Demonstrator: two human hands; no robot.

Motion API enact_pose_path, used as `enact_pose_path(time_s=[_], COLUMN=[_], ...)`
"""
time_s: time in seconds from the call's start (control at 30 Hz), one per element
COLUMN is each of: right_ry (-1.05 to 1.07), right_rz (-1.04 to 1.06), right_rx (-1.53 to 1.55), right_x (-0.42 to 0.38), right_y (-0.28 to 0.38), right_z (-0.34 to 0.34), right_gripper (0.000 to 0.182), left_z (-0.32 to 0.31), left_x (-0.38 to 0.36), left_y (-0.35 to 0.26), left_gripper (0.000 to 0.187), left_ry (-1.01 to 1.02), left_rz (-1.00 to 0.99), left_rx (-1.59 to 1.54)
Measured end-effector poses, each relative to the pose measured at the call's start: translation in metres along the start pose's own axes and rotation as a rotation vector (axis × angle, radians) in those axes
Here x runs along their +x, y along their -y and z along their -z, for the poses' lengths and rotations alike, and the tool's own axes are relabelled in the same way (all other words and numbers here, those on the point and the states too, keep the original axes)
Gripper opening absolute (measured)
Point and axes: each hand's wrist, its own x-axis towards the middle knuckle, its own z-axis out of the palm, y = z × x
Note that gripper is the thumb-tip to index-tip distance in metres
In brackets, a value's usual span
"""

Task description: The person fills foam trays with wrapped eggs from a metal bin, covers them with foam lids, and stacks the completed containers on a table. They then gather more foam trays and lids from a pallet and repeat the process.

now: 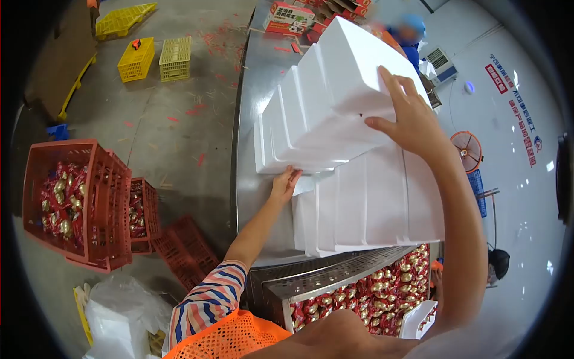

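Note:
Two stacks of white foam boxes stand side by side on a metal table (254, 197). My left hand (286, 183) touches the lower edge of the farther stack (299, 113), its fingers bent against the bottom box. Higher up, my right hand (406, 107) lies with spread fingers against the top box of that stack. The nearer stack (371, 200) is beneath my right forearm. Below it, a metal bin (284, 286) holds many red and gold wrapped pieces (371, 290), with a small white box (417, 320) among them.
Red crates (110, 209) with wrapped pieces stand on the floor at left, near yellow crates (136, 60). Printed cartons (288, 19) lie at the table's far end. A person in a blue cap (412, 29) is beyond the stacks; another person (497, 264) is at right.

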Motion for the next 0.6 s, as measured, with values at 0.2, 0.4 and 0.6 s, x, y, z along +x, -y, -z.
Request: enact_pose_path(time_s=[0.2,0.4,0.6], right_ry=[0.031,0.223,0.147], right_rz=[0.044,-0.058,-0.139], right_rx=[-0.101,-0.213,-0.254], right_x=[0.080,0.148,0.168], right_y=[-0.047,-0.076,-0.073], right_z=[-0.041,-0.063,-0.081], right_gripper=[0.094,0.116,0.121], left_z=[-0.022,-0.051,-0.055], left_x=[0.084,0.172,0.200], left_y=[-0.007,-0.017,-0.015], left_gripper=[0.021,0.027,0.050], left_ry=[0.025,-0.094,-0.149], left_rz=[-0.058,-0.052,-0.054], left_rx=[-0.027,-0.062,0.062])
